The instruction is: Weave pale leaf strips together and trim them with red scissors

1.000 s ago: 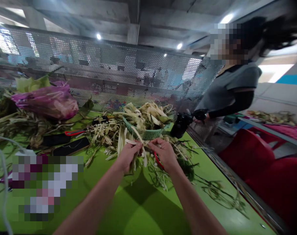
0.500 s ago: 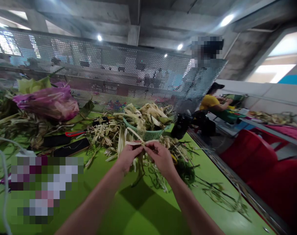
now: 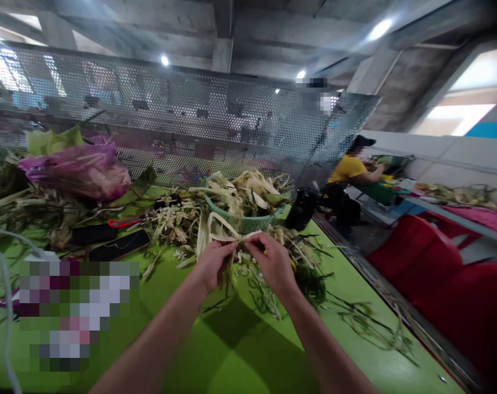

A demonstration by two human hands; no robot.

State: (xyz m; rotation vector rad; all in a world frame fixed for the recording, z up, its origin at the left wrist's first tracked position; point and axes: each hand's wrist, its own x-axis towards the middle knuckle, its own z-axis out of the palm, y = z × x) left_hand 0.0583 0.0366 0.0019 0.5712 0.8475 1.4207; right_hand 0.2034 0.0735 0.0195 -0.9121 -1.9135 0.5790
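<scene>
My left hand (image 3: 215, 264) pinches pale, dry corn husk strips (image 3: 223, 223) between thumb and fingers, above the green table (image 3: 182, 339). Close beside it, my right hand (image 3: 273, 261) pinches the same bundle, fingertips almost meeting the left ones. One strip is bent in a loop above the left hand; other ends hang below. The fingers partly hide where the strips join. Just beyond the hands stands a green basket (image 3: 252, 224) heaped with husks. A tangle of dark green strands (image 3: 311, 285) lies beside my right wrist.
A pink plastic bag (image 3: 80, 171) rests on husks at left, near a phone (image 3: 119, 245) and a red-handled tool (image 3: 125, 222). A black object (image 3: 301, 209) stands at the table's right edge. Behind runs a perforated metal screen (image 3: 170, 120). Red chairs (image 3: 416, 251) and a yellow-shirted person (image 3: 349, 168) are right.
Both hands keep hold of the strips while the fingers shift around the join. A person in grey at the right has walked off behind the screen, revealing the yellow-shirted person.
</scene>
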